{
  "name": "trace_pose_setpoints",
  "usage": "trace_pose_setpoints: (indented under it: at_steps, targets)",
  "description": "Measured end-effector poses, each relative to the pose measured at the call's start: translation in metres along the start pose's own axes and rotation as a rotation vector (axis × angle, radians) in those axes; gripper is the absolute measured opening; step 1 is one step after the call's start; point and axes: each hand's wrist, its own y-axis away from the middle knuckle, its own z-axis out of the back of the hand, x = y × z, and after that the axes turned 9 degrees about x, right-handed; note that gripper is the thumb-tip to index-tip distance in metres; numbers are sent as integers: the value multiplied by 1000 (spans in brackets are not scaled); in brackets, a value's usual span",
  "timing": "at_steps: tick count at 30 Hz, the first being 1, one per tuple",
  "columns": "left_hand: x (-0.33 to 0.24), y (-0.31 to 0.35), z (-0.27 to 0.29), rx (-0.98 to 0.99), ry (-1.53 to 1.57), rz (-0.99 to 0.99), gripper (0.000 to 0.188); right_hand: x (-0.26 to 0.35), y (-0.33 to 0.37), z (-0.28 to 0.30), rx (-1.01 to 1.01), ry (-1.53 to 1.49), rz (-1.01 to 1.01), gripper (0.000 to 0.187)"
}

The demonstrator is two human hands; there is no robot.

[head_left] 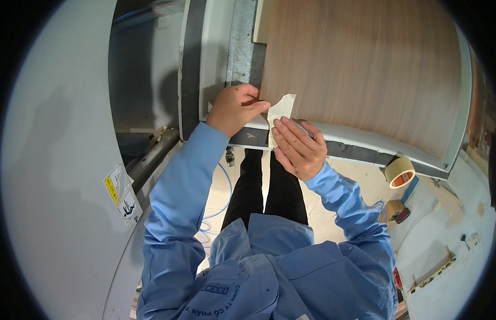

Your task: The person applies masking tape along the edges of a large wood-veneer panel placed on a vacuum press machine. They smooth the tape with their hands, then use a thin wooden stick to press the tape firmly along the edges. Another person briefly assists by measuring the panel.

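A flat wood-grain board (360, 64) lies on the machine's bed. Across its near edge, close to the left corner, runs a torn strip of cream masking tape (282, 108), which hangs down over the dark front rail (360, 153). My left hand (234, 109) is curled at the board's corner, its thumb beside the tape and its fingers against the left edge; the fingertips are partly hidden. Stretched flat on the lower part of the strip are the fingers of my right hand (301, 146), which hold nothing.
A roll of cream tape (400, 172) hangs at the right of the front rail. Brown tape (396, 212) sits lower right. A large pale panel with a caution label (122, 193) curves along the left. A blue hose (226, 186) trails over the floor by my legs.
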Motion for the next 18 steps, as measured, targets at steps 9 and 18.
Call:
trace_pose_setpoints:
  at_steps: [9, 18]
  targets:
    - [-7, 51, -37, -352, -730, -619, 24, 1, 8, -12, -3, -14, 73, 39]
    - [15, 52, -39, -164, -933, -579, 41, -1, 10, -3, 41, -60, 81, 41]
